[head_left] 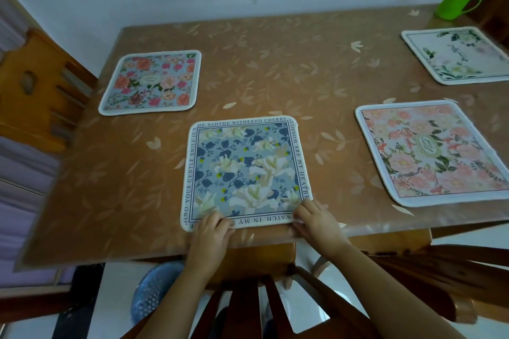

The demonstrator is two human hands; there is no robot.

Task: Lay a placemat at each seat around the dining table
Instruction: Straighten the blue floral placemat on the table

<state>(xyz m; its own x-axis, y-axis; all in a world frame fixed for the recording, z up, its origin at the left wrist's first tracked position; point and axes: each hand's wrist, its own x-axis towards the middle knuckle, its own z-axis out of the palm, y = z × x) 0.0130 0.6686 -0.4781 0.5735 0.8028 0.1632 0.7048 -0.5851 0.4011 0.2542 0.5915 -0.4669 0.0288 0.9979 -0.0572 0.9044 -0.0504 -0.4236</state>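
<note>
Beneath both hands, the brown leaf-patterned counter [275, 69] is seen; the blue placemat [245, 170] is laid just ahead at its near edge, its near corners pinched by the left hand [210, 231] and right hand [316, 221].

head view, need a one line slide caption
Both hands on the blue placemat, three more on the table.

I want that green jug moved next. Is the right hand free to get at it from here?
Probably not without leaning or stepping round: the right hand rests on the blue placemat at the near edge, and the green jug stands at the far right corner. Nothing blocks the way.
</note>
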